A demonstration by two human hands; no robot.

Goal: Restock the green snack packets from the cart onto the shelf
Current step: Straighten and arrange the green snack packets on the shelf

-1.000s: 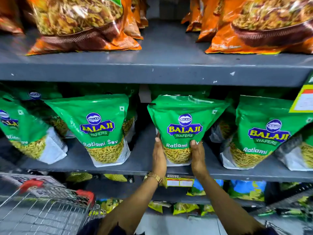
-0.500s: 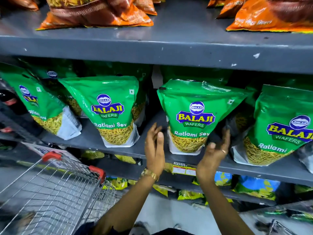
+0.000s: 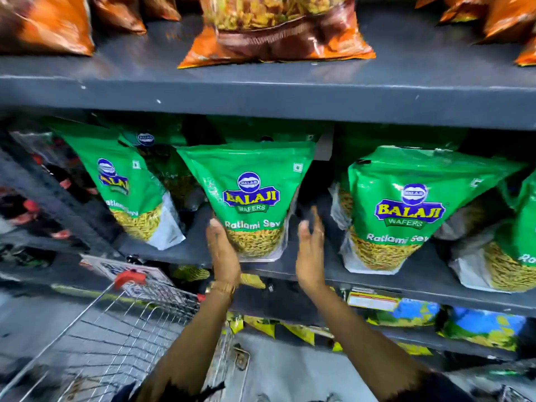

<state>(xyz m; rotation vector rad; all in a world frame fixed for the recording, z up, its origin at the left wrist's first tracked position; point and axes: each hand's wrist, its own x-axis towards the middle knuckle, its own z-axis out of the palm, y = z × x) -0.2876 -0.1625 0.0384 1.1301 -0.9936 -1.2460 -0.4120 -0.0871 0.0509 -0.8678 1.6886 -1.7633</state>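
Observation:
Several green Balaji Ratlami Sev packets stand on the grey middle shelf (image 3: 290, 269). The centre packet (image 3: 252, 195) stands upright between my hands. My left hand (image 3: 223, 253) lies flat against its lower left edge, thumb on the front; the fingertips are hidden. My right hand (image 3: 310, 250) hovers just right of it, fingers spread, holding nothing. Another green packet (image 3: 403, 210) stands to the right, and one (image 3: 127, 187) leans at the left. The wire cart (image 3: 116, 329) with red handle caps sits at the lower left; no packets show in its visible part.
Orange snack bags (image 3: 275, 27) lie on the shelf above. A lower shelf holds yellow and blue packets (image 3: 412, 313) behind a price tag (image 3: 372, 300). More green packets stand behind the front row. The shelf upright at the left borders dark goods.
My hands let go of the packet they had set on the shelf and moved left to the neighbouring packet. The view swung left, so the released packet now stands at the right.

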